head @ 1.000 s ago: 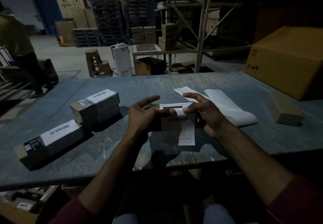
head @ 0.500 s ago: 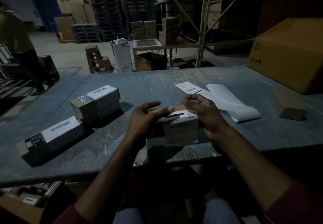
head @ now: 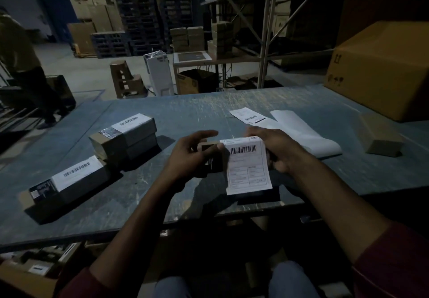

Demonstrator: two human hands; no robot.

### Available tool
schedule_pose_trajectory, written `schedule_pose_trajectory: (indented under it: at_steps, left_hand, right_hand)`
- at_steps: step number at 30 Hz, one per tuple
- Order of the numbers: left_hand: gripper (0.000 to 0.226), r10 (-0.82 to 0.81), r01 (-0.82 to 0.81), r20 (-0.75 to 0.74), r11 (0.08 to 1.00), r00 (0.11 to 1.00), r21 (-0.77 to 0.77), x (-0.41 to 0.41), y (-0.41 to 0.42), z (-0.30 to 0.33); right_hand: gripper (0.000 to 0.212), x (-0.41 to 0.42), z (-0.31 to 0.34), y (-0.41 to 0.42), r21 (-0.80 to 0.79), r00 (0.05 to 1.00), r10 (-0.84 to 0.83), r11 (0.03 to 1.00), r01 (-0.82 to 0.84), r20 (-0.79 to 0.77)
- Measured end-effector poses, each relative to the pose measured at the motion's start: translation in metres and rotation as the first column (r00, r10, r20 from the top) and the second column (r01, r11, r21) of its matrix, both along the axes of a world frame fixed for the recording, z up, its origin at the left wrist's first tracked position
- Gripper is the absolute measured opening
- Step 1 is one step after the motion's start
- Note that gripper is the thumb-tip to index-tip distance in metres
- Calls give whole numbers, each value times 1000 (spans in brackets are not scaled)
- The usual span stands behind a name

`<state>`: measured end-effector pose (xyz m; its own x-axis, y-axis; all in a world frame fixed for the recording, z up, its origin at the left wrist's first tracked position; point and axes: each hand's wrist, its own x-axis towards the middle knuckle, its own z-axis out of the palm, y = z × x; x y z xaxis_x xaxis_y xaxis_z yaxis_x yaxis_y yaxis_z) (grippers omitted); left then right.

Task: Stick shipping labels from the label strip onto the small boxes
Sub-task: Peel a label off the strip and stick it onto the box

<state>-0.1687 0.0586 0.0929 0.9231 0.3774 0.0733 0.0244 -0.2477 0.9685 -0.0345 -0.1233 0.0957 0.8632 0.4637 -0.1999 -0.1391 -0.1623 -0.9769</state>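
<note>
I hold a small box (head: 210, 158) between both hands above the table's near edge. My left hand (head: 192, 156) grips its left end and my right hand (head: 276, 149) grips its right end. A white shipping label (head: 247, 165) with a barcode lies over the box top, and its lower part hangs free below the box. The label strip (head: 301, 132) lies on the table just behind my right hand, with one printed label (head: 247, 116) at its far end. Three labelled boxes sit at the left: two stacked (head: 130, 135) and one nearer (head: 67, 181).
An unlabelled small box (head: 380, 135) rests on the grey table (head: 185, 112) at the right, in front of a large cardboard carton (head: 383, 70). A person (head: 21, 65) stands at the far left. Shelving, pallets and stacked cartons fill the background.
The box has been turned in my hands, so the label now faces up with its lower part hanging loose. The view tilted slightly.
</note>
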Motion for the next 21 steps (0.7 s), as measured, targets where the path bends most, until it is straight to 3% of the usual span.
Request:
schedule_pose_trajectory:
  at_steps: [3,6,9,11,12,14,16,18,21]
  left_hand:
    - [22,4,-4,-22,999,1000,-41,0,5,5]
    - [25,-15,7,-81,995,997,-95,1,11,11]
    - [46,-38,25,-165,996,985,-81,3,15,16]
    - [76,-63,52,-202,997,977,-59,3,21,17]
    - [94,-84,86,-201,996,976,6,2,25,16]
    - [125,-169,212,-159,925,973,316,-2,31,14]
    - [139,-243,273,-137,720,960,638,-3,35,5]
    - [134,-272,238,-89,581,958,778,2,36,-10]
    - [106,-331,124,73,536,941,835,11,38,-30]
  right_hand:
    - [36,2,8,-6,96,993,121,988,-121,10]
    - [52,0,12,-12,129,974,226,966,-224,5]
    - [39,1,8,-15,150,973,227,964,-218,-42]
    - [33,4,6,-16,169,977,199,968,-185,-72]
    - [34,6,4,-16,162,980,181,973,-166,-80]
    - [38,10,1,-17,137,983,147,982,-131,-109]
    - [39,13,-2,-18,128,981,131,985,-113,-144]
    - [35,14,-2,-19,138,975,133,984,-109,-177]
    - [33,13,0,-17,80,977,107,992,-94,-182]
